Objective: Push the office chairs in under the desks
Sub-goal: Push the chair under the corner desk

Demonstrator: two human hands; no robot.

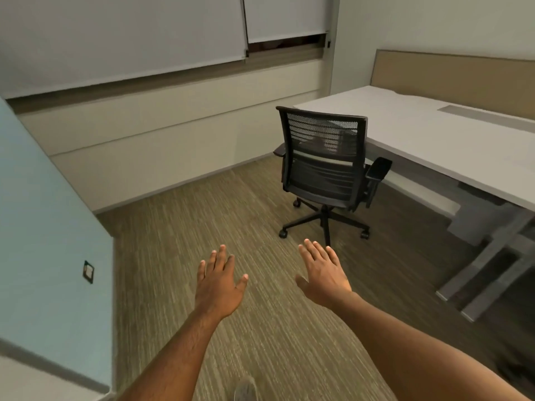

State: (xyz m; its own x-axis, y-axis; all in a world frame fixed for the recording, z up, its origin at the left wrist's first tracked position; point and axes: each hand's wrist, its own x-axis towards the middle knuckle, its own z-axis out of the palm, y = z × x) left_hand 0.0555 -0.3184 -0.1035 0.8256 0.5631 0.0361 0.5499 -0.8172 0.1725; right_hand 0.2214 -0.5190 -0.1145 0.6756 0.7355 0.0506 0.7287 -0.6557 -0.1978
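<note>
The black mesh-backed office chair on a five-star castor base [324, 166] stands on the brown striped carpet [260, 328], its backrest toward the camera. Its right armrest sits near the edge of the pale grey tabletop [434, 134]; the seat is not under it. Both hands are extended, well apart from the chair and below it in view. The left hand [218, 280] is spread flat, holding nothing. The right hand [322, 273] is likewise spread and holding nothing, nearer the castor base.

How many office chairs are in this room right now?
1. The black mesh chair stands on the carpet at the white desk's near corner, not pushed under. Others may be out of view.
</note>
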